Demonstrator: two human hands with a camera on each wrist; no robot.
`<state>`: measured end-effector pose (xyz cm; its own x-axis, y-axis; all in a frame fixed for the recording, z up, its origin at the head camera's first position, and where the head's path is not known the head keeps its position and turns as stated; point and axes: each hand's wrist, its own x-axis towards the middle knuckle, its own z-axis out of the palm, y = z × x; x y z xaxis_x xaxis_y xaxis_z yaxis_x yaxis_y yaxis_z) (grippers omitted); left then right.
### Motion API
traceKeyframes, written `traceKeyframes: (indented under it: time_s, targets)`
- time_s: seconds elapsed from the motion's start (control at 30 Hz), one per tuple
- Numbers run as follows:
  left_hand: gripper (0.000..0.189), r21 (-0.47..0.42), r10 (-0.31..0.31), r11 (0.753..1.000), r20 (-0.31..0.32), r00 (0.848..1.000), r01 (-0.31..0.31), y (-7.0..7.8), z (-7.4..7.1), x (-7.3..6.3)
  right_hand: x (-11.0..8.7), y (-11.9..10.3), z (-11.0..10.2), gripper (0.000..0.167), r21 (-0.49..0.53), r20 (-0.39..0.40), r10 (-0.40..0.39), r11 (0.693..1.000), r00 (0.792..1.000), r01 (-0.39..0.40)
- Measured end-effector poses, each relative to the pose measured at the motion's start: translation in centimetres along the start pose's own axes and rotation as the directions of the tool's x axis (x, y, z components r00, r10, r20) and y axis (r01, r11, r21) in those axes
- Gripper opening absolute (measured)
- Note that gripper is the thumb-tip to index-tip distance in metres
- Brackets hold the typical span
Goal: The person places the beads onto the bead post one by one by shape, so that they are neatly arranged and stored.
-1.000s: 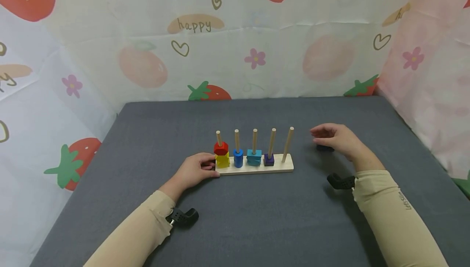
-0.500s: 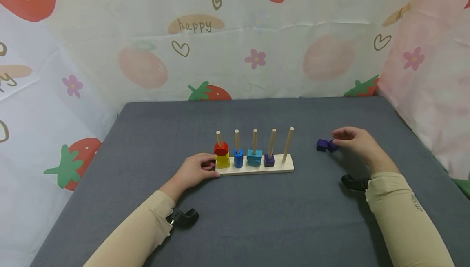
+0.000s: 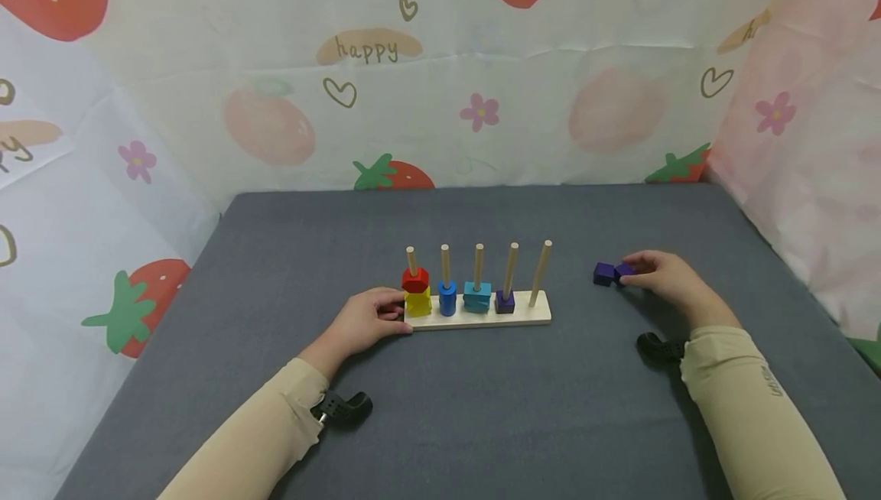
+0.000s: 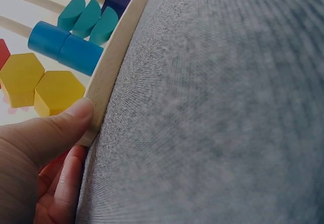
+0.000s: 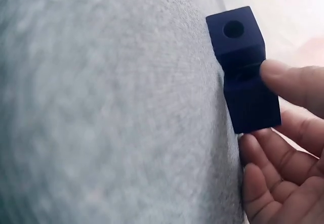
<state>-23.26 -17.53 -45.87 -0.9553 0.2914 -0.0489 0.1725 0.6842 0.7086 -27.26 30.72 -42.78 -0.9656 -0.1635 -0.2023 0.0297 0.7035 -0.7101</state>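
My left hand (image 3: 365, 318) holds the left end of a wooden peg board (image 3: 475, 318), its thumb on the front edge in the left wrist view. Red and yellow blocks (image 3: 417, 291) stack on the first peg, blue cylinders (image 3: 447, 299) on the second, and teal half-round pieces (image 3: 476, 297) on the third. One purple cube (image 3: 505, 302) sits on the fourth peg; the fifth is bare. At the right, two loose purple cubes lie side by side on the cloth. My right hand (image 3: 668, 282) pinches the nearer cube (image 5: 253, 105), thumb on one side, fingertips below; the other cube (image 5: 235, 32) shows a round hole.
A grey cloth (image 3: 482, 408) covers the table. Behind it hangs a white curtain (image 3: 523, 56) printed with strawberries and hearts. Each wrist wears a black camera mount, such as the right one (image 3: 659, 349).
My right hand has moved right from over the purple cubes, uncovering them, then come a little nearer with its fingers on the right-hand cube. The left hand keeps its place on the board.
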Motion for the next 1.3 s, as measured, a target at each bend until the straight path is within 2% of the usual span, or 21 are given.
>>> traceKeyframes:
  time_s: [0.13,0.37,0.5,0.63,0.87,0.93,1.13,1.3]
  targets:
    - [0.058,-0.004,-0.005,1.000,0.000,1.000,0.005,0.0,0.1,0.0,0.3,-0.2,0.1,0.049,-0.078,0.007,-0.011,0.997,1.000,0.011]
    - [0.058,-0.002,-0.001,1.000,-0.001,1.000,0.001,0.0,0.1,-0.2,0.7,-0.6,0.5,0.033,-0.183,-0.041,-0.084,0.980,0.996,0.075]
    - [0.058,-0.003,-0.001,1.000,-0.001,1.000,0.001,0.0,0.1,-0.2,0.6,-0.8,0.5,0.032,-0.194,-0.055,-0.063,0.980,0.997,0.051]
    - [0.059,-0.002,0.004,1.000,0.002,1.000,-0.004,-0.1,0.1,-0.1,0.3,-0.8,0.3,0.037,-0.161,-0.056,-0.018,0.987,0.998,0.008]
    - [0.060,-0.003,0.001,1.000,-0.001,1.000,-0.001,-0.1,0.0,-0.1,-0.3,-0.8,0.1,0.047,0.012,-0.058,0.012,1.000,0.998,-0.011]
    - [0.060,-0.002,0.000,1.000,0.000,1.000,0.000,-0.1,0.0,-0.1,-0.4,-0.9,0.1,0.047,0.034,-0.058,0.019,0.999,0.998,-0.017]
    - [0.060,0.004,-0.004,1.000,0.003,1.000,0.003,0.0,-0.1,-0.1,-0.5,-1.2,0.3,0.048,0.069,-0.060,0.012,0.998,0.998,-0.008]
    - [0.060,0.004,-0.005,1.000,0.000,1.000,0.005,0.0,-0.1,-0.1,-0.6,-2.1,0.5,0.047,0.192,-0.072,-0.005,0.981,0.997,0.019]
